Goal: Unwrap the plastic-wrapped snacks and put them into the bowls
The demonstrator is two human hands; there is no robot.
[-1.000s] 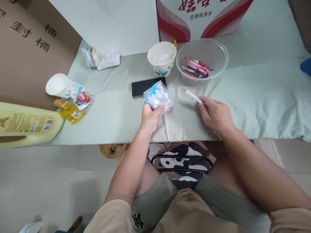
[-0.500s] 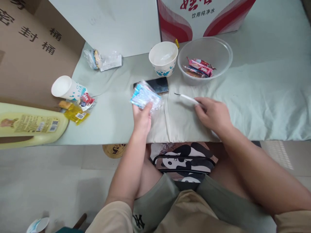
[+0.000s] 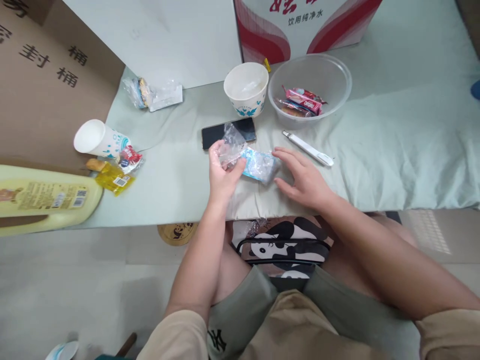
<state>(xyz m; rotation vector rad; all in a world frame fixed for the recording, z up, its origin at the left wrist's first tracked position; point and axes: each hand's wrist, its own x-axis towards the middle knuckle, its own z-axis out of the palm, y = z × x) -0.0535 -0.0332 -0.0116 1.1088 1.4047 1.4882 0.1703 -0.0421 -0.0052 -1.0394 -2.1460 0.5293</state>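
Crinkled clear plastic wrapping (image 3: 233, 137) is pinched in my left hand (image 3: 224, 172), between the thumb and fingers. A small blue-and-white packet (image 3: 258, 165) lies just right of the left thumb, shiny with clear film; whether it is still inside the wrapping I cannot tell. My right hand (image 3: 305, 182) is open, fingers apart, its fingertips at the packet's right edge. Beyond the right hand, a slim white utility knife (image 3: 308, 148) rests on the cloth. A dark phone (image 3: 212, 136) lies behind my left hand, partly covered by the plastic.
A paper bowl (image 3: 247, 90) and a clear plastic bowl (image 3: 337, 102) of wrapped snacks stand behind. On the left are a tipped paper cup (image 3: 93, 137), a yellow wrapper (image 3: 112, 177), a pale yellow jug (image 3: 75, 200) and a cardboard box (image 3: 48, 110). The cloth-covered table's front edge runs before my lap.
My right hand has put the utility knife down on the cloth and moved left to the packet. The packet has come lower and rightward, and loose wrapping now stands up by my left fingers.
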